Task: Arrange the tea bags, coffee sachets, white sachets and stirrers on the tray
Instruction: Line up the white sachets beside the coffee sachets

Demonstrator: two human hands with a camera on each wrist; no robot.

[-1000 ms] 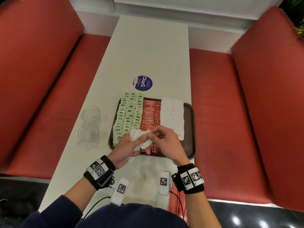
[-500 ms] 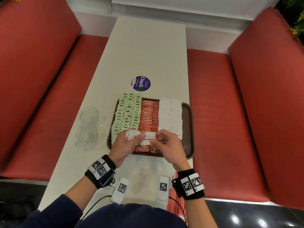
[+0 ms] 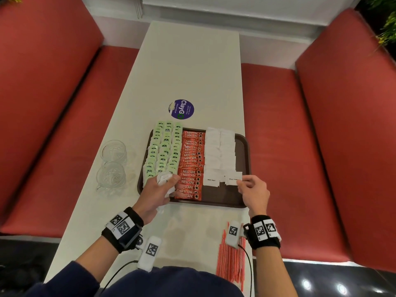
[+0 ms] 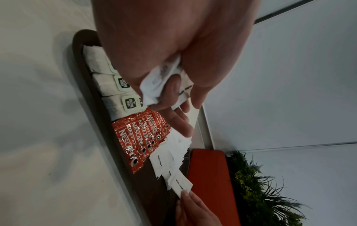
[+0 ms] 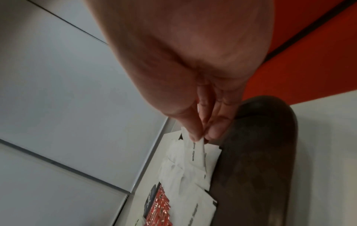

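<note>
A brown tray (image 3: 243,151) holds rows of green tea bags (image 3: 164,146), red coffee sachets (image 3: 191,159) and white sachets (image 3: 218,151). My right hand (image 3: 246,183) pinches one white sachet (image 3: 233,179) (image 5: 196,150) at the near end of the right white row, low over the tray. My left hand (image 3: 165,185) grips a bunch of white sachets (image 3: 164,179) (image 4: 160,82) over the tray's near left part, above the tea bags and coffee sachets. Red stirrers (image 3: 230,260) lie on the table by my right wrist.
Two glass cups (image 3: 111,163) stand on the white table (image 3: 188,67) left of the tray. A round blue sticker (image 3: 181,109) lies beyond the tray. Red bench seats (image 3: 300,146) flank the table on both sides.
My right hand took one white sachet from the bunch in my left hand and carried it right, to the near end of the white rows. The left hand stayed in place.
</note>
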